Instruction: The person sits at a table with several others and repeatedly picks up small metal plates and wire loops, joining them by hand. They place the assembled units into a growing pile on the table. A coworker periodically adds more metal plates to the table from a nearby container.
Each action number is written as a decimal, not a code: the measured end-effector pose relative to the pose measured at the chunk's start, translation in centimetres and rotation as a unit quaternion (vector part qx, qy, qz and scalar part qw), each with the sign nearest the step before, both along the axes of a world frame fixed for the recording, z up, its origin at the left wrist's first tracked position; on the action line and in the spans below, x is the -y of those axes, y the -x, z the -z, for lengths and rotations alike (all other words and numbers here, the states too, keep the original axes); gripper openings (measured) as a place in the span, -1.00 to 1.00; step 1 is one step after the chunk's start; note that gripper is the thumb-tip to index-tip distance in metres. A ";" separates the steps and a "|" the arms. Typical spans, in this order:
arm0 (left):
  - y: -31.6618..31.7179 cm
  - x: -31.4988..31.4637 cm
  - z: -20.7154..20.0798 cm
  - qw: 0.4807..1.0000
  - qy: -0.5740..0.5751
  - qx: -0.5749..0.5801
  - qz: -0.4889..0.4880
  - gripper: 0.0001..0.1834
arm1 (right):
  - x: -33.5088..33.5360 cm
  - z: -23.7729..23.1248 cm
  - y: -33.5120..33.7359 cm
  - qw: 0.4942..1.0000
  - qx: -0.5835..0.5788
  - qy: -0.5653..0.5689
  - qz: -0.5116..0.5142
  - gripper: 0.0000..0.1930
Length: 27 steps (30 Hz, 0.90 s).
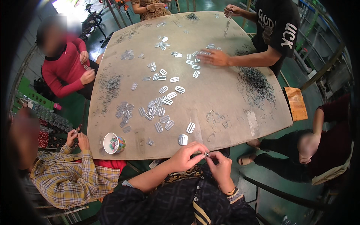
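My left hand and my right hand meet just beyond the table's near edge. Thumb and fingers of both are closed on a small metal piece, seen nearly edge-on, so its exact shape is unclear. Beyond my left hand lie a few stacked silver slide buckles, with a single oval slide buckle a little farther off. A loose heap of similar slotted buckles spreads over the left middle of the table.
A paper cup with small colourful bits stands at the near left corner of the table. Dark wire pieces are heaped on the right. Several people sit or stand around; one person's hand reaches over buckles at the far right.
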<state>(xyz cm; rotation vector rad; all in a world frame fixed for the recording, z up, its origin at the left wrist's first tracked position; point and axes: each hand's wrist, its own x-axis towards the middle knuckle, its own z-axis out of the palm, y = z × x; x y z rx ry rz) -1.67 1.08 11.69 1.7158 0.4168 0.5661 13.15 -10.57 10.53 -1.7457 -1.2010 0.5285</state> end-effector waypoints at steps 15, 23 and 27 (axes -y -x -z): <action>0.7 1.2 0.4 0.996 -0.083 0.023 0.025 -0.87 | -8.4 6.6 -2.3 0.980 0.183 -0.043 -0.061 -0.63; 0.8 2.0 0.8 0.996 -0.087 0.000 0.037 -0.86 | -12.0 7.2 0.1 0.974 0.201 0.076 -0.069 -0.51; 0.6 2.1 1.4 0.995 -0.095 -0.003 0.040 -0.87 | -11.7 7.8 0.4 0.983 0.176 0.032 -0.050 -0.64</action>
